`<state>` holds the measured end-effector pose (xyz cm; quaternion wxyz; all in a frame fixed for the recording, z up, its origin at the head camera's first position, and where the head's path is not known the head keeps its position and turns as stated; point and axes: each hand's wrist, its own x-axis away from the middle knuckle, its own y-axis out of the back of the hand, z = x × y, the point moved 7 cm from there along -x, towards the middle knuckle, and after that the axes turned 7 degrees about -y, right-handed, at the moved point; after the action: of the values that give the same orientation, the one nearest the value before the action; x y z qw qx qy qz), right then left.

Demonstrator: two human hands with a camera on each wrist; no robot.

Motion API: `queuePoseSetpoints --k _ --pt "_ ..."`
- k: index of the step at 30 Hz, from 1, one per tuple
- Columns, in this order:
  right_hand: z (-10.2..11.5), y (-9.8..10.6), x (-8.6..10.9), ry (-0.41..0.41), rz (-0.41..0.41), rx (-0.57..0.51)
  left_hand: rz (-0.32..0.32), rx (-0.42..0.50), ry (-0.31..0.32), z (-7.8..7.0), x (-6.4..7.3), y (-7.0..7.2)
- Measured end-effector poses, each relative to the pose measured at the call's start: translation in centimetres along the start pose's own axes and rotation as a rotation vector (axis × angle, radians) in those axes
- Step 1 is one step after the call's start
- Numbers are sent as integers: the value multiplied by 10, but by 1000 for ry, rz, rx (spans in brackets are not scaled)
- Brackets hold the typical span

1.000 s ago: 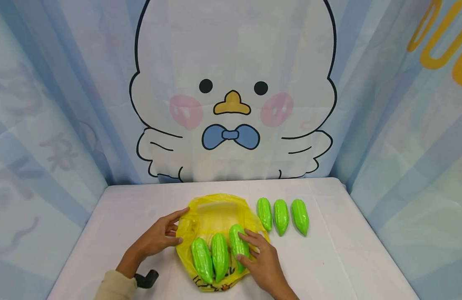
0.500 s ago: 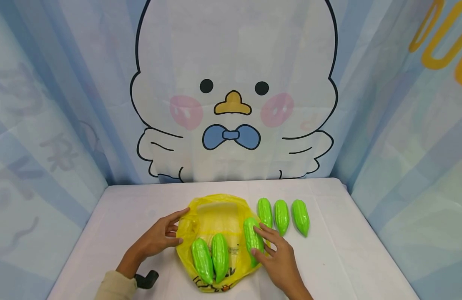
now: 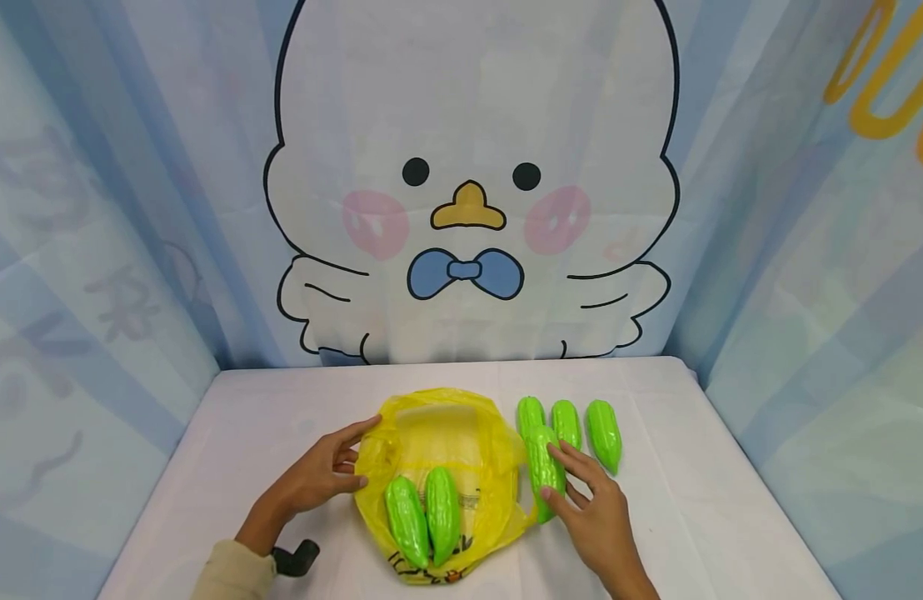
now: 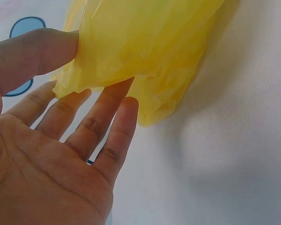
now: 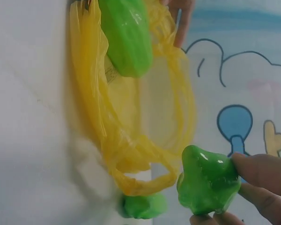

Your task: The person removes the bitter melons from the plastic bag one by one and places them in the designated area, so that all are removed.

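Note:
Thumb and fingers of my right hand (image 3: 602, 517) grip a glossy green bitter melon (image 3: 542, 468) by its right side, just past the right edge of a yellow plastic bag (image 3: 441, 429). The right wrist view shows that bitter melon (image 5: 207, 183) end-on, pinched between thumb and fingers, near a bag handle loop (image 5: 145, 185). On the left, my left hand (image 3: 311, 477) holds the bag's edge; in the left wrist view the yellow film (image 4: 131, 47) passes between thumb and fingers. Two more bitter melons, a left one (image 3: 407, 523) and a right one (image 3: 442, 517), lie at the bag's mouth.
Three bitter melons stand in a row behind the right hand: a left one (image 3: 531, 410), a middle one (image 3: 566, 421) and a right one (image 3: 604, 435). The white-covered table (image 3: 701, 517) is enclosed by printed cloth walls (image 3: 461, 100) at back and sides.
My right hand has carried one bitter melon rightward off the bag, toward the row of three. The bag's right edge now shows its handle. My left hand has stayed in place.

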<state>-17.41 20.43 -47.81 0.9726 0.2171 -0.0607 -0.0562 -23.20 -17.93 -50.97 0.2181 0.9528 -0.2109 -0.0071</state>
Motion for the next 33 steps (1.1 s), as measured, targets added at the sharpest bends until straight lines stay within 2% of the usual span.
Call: queuePoseSetpoints --k 7,12,19,33 --pt "-11 13 -5 -34 -25 17 7 -10 -13 -1 -1 -1" --pt "-20 17 -4 -41 -43 36 -1 -12 0 -1 -2 -2" --pt "-36 15 -3 -60 -38 34 -14 -14 25 0 -3 -2" --pt "-59 5 -4 -131 -32 29 -21 6 32 1 -3 -1"
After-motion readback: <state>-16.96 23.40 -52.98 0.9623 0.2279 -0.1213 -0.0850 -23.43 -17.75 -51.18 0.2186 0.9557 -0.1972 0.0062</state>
